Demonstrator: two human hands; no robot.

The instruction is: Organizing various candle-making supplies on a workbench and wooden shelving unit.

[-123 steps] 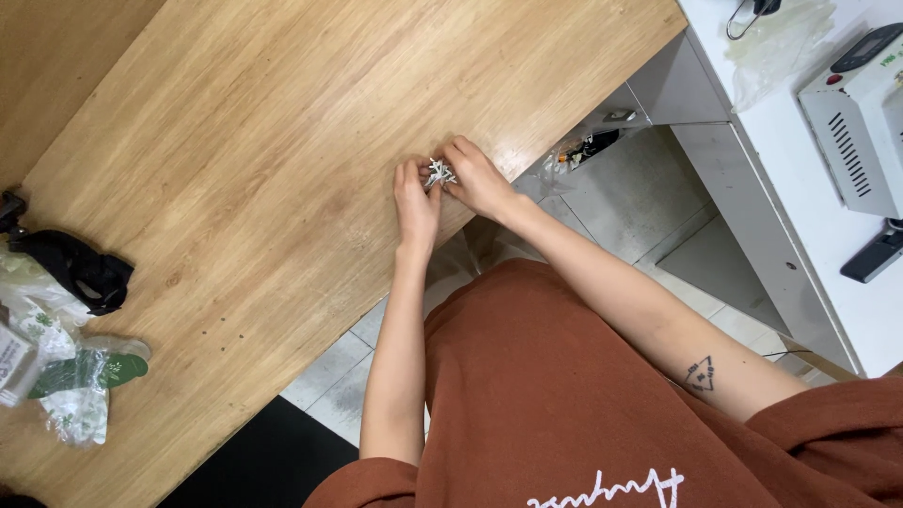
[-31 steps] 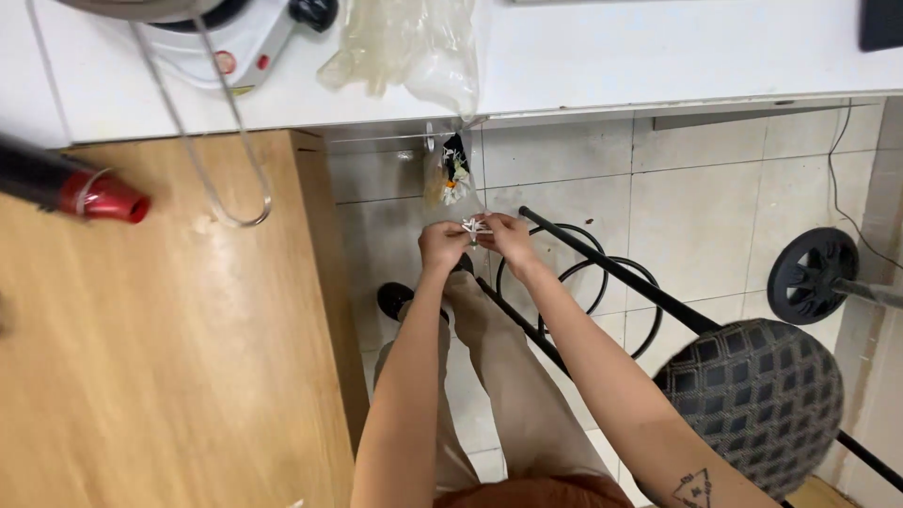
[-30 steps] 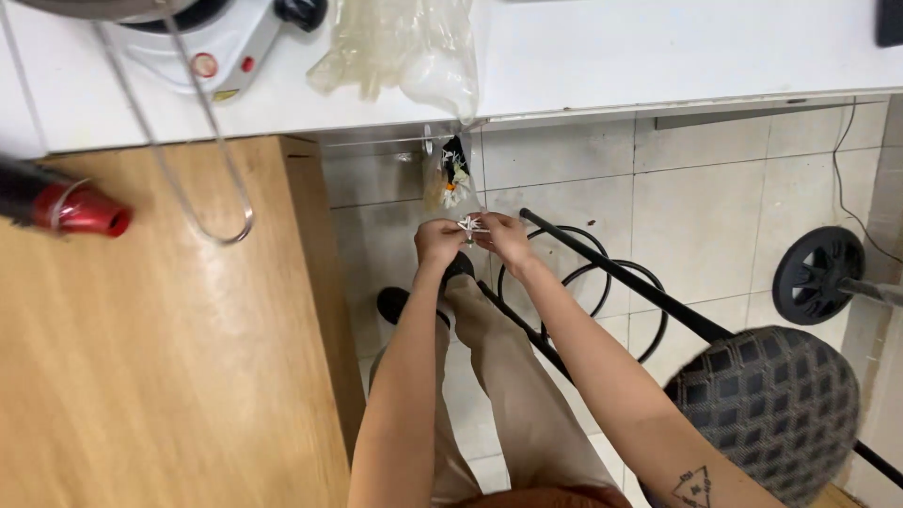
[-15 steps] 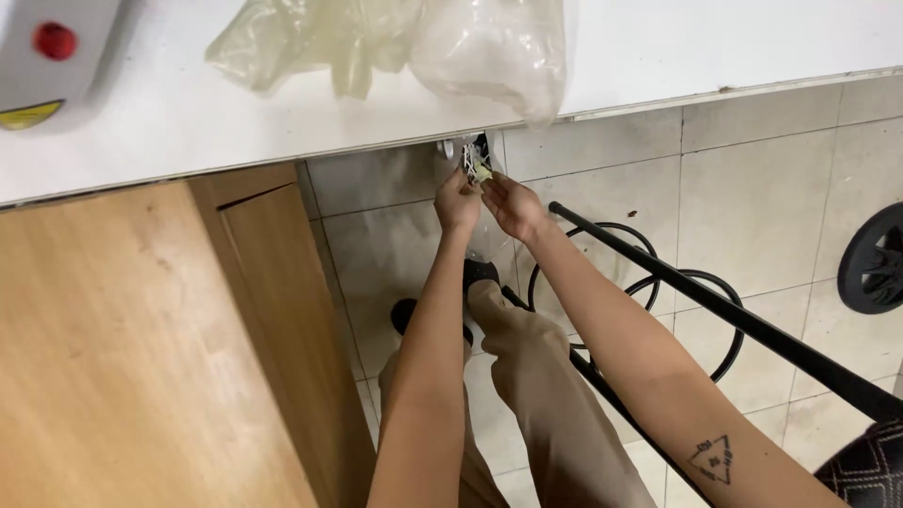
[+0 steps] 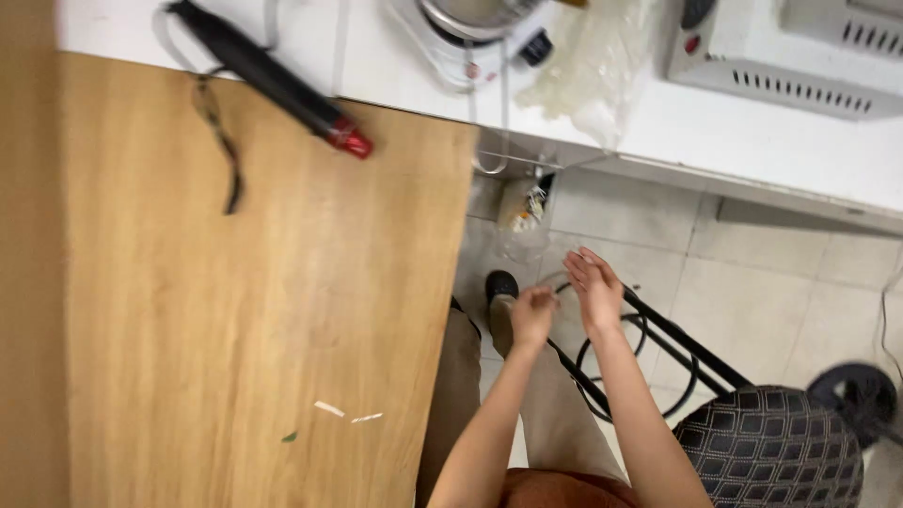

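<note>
Two bare hands are held out over the tiled floor [image 5: 771, 282], just right of the wooden counter's edge. The left hand [image 5: 532, 315] is loosely curled into a fist, and whether it encloses anything cannot be told. The right hand [image 5: 593, 287] is flat with fingers extended together, grasping nothing; the two hands lie near each other but apart. Below them run two trouser legs and one dark shoe [image 5: 500, 283]. One clear plastic bag with small mixed contents [image 5: 525, 209] hangs beyond the fingertips, under the rim of the white counter [image 5: 752, 122]. One black metal frame with a looped cable [image 5: 658, 339] crosses the floor beside the right forearm; one black woven stool seat [image 5: 771, 452] sits at lower right. The light wooden counter [image 5: 254, 329] fills the left side, largely bare, bearing two pale scraps [image 5: 346, 412], one black tool with a red tip [image 5: 273, 80] and one dark cord [image 5: 218, 141]. On the white counter stand one crumpled clear plastic sheet [image 5: 593, 66] and two pale appliances.
</note>
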